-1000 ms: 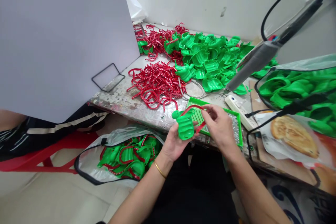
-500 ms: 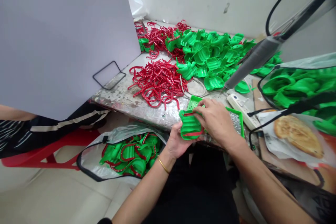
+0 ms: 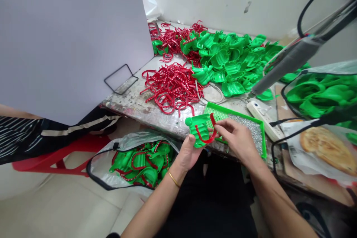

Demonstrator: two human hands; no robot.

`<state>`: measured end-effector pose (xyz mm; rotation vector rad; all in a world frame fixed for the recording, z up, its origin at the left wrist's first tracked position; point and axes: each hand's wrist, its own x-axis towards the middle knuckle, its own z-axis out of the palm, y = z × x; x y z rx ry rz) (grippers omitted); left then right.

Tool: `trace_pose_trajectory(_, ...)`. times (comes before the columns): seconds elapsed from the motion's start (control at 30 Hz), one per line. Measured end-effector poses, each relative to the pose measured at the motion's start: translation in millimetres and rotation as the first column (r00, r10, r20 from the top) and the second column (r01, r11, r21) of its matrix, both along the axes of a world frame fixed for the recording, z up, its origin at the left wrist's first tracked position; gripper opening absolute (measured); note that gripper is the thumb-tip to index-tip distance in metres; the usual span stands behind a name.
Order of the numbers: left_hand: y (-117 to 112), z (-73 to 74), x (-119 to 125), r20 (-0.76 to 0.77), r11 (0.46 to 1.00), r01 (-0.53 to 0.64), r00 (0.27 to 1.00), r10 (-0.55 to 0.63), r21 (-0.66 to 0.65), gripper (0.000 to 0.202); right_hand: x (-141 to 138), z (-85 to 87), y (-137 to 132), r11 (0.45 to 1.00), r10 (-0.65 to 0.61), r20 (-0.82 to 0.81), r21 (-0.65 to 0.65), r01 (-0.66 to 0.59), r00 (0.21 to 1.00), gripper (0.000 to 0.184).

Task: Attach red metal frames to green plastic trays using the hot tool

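Note:
My left hand (image 3: 187,153) holds a curved, ribbed green plastic piece (image 3: 197,123) near the table's front edge, its hollow side turned up. Just over that piece lies a red U-shaped plastic strip (image 3: 206,141). The thumb and fingers of my right hand (image 3: 237,139) are pinched on the strip's right side. Whether the strip's left end touches the green piece, I cannot tell. Right behind my hands is a green tray (image 3: 213,110) with a perforated part and a heap of small silvery metal bits (image 3: 251,128).
Red strips (image 3: 174,85) and green pieces (image 3: 231,55) lie piled behind. A grey hand tool (image 3: 284,65) hangs at right above a white power strip (image 3: 263,121). An open bag (image 3: 97,163) of joined pieces stands lower left. Wrapped flatbread (image 3: 326,143) lies right; a person sits behind the grey panel (image 3: 69,44).
My right hand has moved right and down off the green piece. The red strip has shifted from lying across the green piece to a U tilted at its right side. The view has turned slightly.

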<state>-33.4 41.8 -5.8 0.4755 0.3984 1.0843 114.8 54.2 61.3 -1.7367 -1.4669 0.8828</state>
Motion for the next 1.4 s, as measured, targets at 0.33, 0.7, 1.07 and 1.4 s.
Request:
trace_pose_trajectory(0.33,-9.2,0.8,6.2,-0.049,0.998,-0.067,0.996,0.068,0.015,0.063,-0.7,-31.4,-14.8,0.993,-0.068,-0.100,-0.099,0.058,0.993,0.020)
trace_pose_trajectory(0.7,-10.9,-1.3,5.2,-0.066,0.998,-0.013,0.998,0.016,0.055,0.064,-3.1,-37.4,-15.5,0.987,-0.099,-0.225,-0.145,0.067,0.969,0.026)
trace_pose_trajectory(1.07,-17.6,-2.4,6.6,-0.226,0.999,-0.033,0.973,0.039,0.034,0.046,-1.0,-44.3,-17.3,0.980,-0.112,-0.325,-0.190,0.052,0.939,0.031)
trace_pose_trajectory(1.4,-21.4,-5.5,8.1,-0.214,0.999,-0.044,0.976,0.046,0.018,0.046,-2.8,-45.4,-22.4,0.982,-0.130,-0.324,-0.171,0.077,0.937,0.030)
